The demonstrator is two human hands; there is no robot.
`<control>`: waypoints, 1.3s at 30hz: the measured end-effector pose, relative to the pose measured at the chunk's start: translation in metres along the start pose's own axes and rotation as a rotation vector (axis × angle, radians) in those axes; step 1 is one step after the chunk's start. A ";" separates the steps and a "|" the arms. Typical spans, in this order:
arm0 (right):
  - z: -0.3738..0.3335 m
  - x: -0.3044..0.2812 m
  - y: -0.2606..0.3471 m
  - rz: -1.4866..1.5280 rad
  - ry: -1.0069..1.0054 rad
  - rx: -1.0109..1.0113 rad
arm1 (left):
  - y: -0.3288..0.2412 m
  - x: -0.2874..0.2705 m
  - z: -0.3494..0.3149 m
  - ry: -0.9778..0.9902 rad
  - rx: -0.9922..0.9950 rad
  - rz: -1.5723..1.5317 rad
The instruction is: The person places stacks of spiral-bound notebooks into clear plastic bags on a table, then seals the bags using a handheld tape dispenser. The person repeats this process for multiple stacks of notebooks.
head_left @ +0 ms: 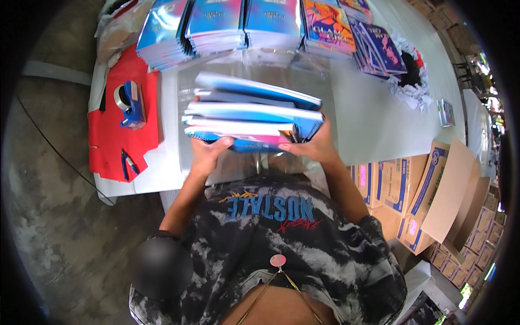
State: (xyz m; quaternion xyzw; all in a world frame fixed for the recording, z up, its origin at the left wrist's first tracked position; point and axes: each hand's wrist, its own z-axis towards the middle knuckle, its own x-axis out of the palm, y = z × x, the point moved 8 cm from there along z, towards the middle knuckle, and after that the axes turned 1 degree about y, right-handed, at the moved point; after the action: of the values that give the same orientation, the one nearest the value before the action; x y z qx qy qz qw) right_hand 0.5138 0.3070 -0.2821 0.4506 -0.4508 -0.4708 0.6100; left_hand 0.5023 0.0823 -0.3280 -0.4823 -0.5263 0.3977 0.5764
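Between my two hands is a loose stack of spiral notebooks (254, 112) with blue and pink covers, held on edge and slightly fanned, blurred by motion. My left hand (208, 154) grips the stack's left end, its thumb on the near side. At the other end, my right hand (317, 143) is closed round the corner, thumb pressed toward the middle. Below the stack lies a transparent plastic sheet (230, 172) on the white table. Most of the fingers on the far side are hidden by the notebooks.
Tall piles of blue notebooks (216, 24) line the table's far edge, beside an orange-covered pile (327, 27) and purple notebooks (379, 49). At left, a red cloth (116, 146) bears a blue tape dispenser (132, 105) and pens (129, 165). Cardboard boxes (395, 184) stand at right.
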 end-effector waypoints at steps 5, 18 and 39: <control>-0.001 -0.016 -0.057 0.171 -0.051 -0.032 | 0.028 0.005 0.008 0.223 0.133 0.191; -0.012 -0.014 -0.064 0.146 -0.062 -0.097 | 0.023 0.019 0.018 0.096 0.067 -0.013; -0.016 -0.024 -0.121 -0.143 -0.274 0.096 | 0.089 0.001 0.014 0.253 -0.107 0.602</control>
State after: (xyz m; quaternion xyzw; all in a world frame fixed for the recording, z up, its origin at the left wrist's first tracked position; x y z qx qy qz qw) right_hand 0.5058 0.3139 -0.4065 0.4419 -0.5183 -0.5481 0.4856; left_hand 0.4934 0.1046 -0.4145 -0.6913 -0.3045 0.4591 0.4676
